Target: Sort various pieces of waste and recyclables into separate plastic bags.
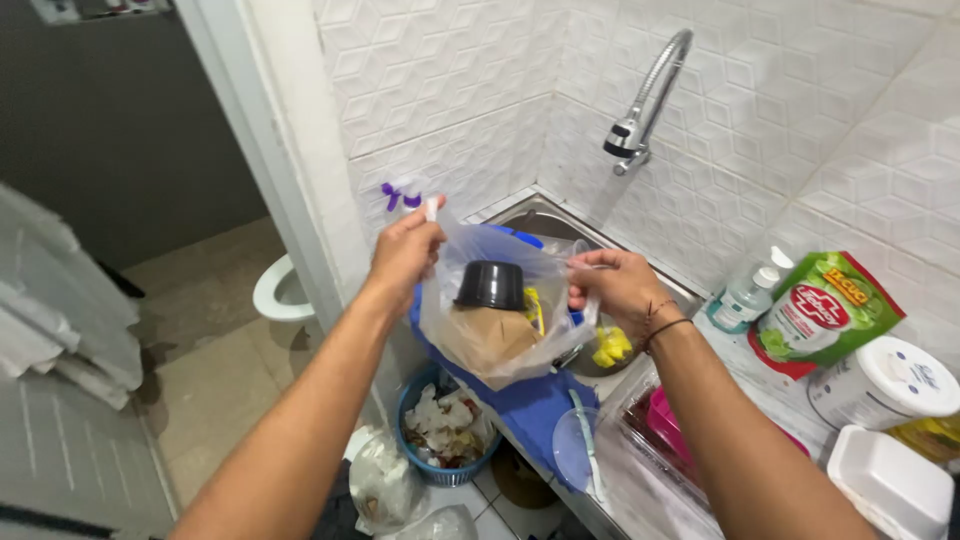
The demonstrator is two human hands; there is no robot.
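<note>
There is one view, from a camera worn on the person's head. It looks forward and down along both forearms toward the corner where two tiled walls meet, over the sink [545,215] and the tabletop [745,375] running along the right. The hands sit near, mid-frame. The left side looks lower, onto the floor [215,385] beyond a doorway.

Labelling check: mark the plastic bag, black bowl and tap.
plastic bag [470,352]: head view, lower front wall.
black bowl [491,285]: head view, side wall, inside the bag.
tap [652,88]: head view, curved neck.
</note>
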